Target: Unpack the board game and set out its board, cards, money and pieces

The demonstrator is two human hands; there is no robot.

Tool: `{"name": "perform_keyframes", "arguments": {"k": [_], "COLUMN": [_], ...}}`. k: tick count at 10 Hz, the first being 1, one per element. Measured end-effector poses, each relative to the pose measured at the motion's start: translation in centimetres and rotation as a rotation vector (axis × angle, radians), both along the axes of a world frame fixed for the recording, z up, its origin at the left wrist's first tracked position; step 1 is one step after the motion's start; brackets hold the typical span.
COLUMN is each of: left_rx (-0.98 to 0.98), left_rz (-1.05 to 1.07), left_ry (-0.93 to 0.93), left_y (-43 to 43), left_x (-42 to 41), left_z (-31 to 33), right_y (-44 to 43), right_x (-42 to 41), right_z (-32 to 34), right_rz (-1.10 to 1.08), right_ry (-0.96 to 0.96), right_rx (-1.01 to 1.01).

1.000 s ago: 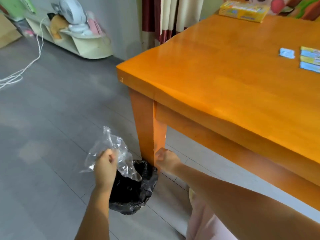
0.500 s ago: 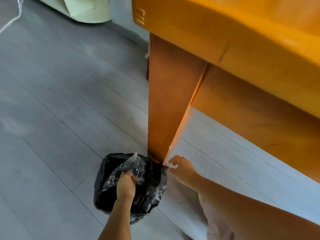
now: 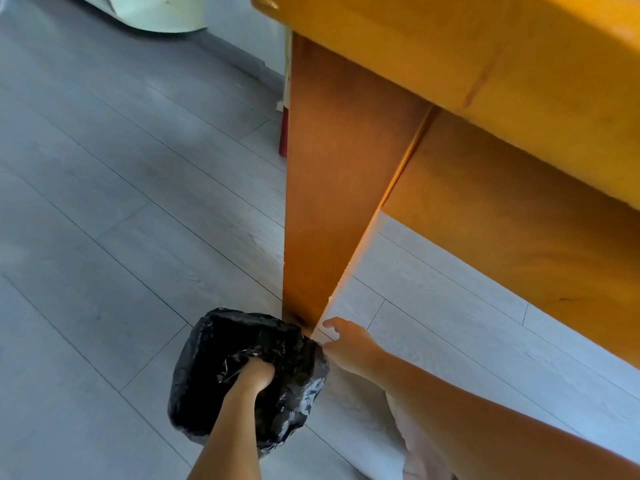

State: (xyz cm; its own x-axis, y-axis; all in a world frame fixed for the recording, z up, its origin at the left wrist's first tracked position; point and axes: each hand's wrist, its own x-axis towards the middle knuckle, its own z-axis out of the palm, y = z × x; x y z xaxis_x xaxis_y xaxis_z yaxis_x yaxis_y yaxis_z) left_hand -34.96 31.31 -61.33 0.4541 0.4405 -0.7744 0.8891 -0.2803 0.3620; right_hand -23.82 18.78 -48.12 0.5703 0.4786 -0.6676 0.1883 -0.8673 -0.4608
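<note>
Lower centre: left hand (image 3: 258,374) buried in the black bin bag (image 3: 207,358), fingers unseen, while fingers of the right hand (image 3: 346,346) pinch its rim steady.

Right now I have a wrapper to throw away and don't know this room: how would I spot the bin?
Find the orange wooden table and follow its corner leg down to the grey floor. Beside the leg's foot sits a small bin lined with a crinkly black bag, the only black thing there; a left hand reaches into it.
</note>
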Motion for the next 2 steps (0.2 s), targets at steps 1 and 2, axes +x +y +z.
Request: {"name": "perform_keyframes", "arguments": {"k": [1, 2], "left_rx": [-0.020, 0.033], "left_rz": [0.189, 0.237], "left_ry": [-0.093, -0.163], "left_y": [1.2, 1.3], "left_x": [0.1, 0.1], "left_z": [2.9, 5.7], "right_y": [-0.4, -0.4], "right_x": [-0.5, -1.1], "right_z": [1.8, 3.3], "right_rz": [-0.026, -0.025], "right_ry": [0.001, -0.026], "right_rx": [0.029, 0.058]}}
